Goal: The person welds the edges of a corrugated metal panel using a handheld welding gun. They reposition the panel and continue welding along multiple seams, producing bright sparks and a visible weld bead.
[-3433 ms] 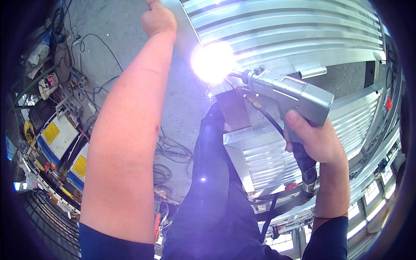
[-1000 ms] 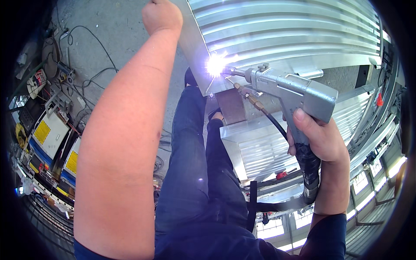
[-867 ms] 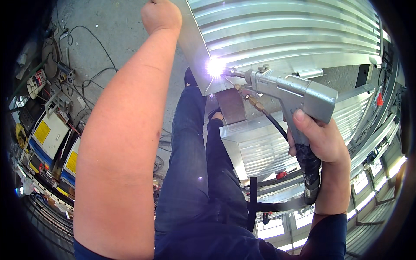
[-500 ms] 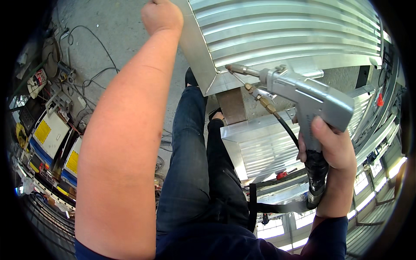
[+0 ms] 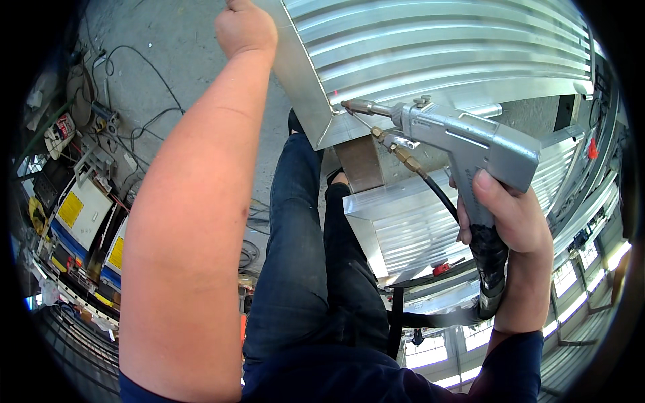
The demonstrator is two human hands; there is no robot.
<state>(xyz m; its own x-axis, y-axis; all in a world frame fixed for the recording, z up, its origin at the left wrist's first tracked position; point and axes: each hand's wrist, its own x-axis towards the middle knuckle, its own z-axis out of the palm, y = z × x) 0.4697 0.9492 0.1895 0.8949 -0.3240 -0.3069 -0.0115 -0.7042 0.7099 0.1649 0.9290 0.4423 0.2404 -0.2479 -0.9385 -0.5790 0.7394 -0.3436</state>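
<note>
My right hand (image 5: 514,218) grips the pistol handle of a silver handheld laser welding gun (image 5: 463,138), its thumb lying along the back of the grip. The gun's narrow nozzle and a thin brass-fitted feed tube meet close to the inner corner of a ribbed aluminium panel (image 5: 430,50) in a flat metal frame (image 5: 295,80). A small red light spot shows near that corner. At the top edge, my left hand (image 5: 247,30) is closed like a fist beside the frame's outer edge; its fingertips are hidden, so what it holds cannot be seen.
A black hose (image 5: 440,201) runs from the feed tube down past my right hand. Under the framed panel stands a brown block (image 5: 361,164), beside a second ribbed panel (image 5: 416,242). Loose cables (image 5: 144,57) trail across the floor at left, near tools and yellow-labelled cases (image 5: 70,208).
The welding gun and its nozzle have shifted slightly left, closer to the frame's corner. A red light spot now shows there. My left hand has moved slightly left.
</note>
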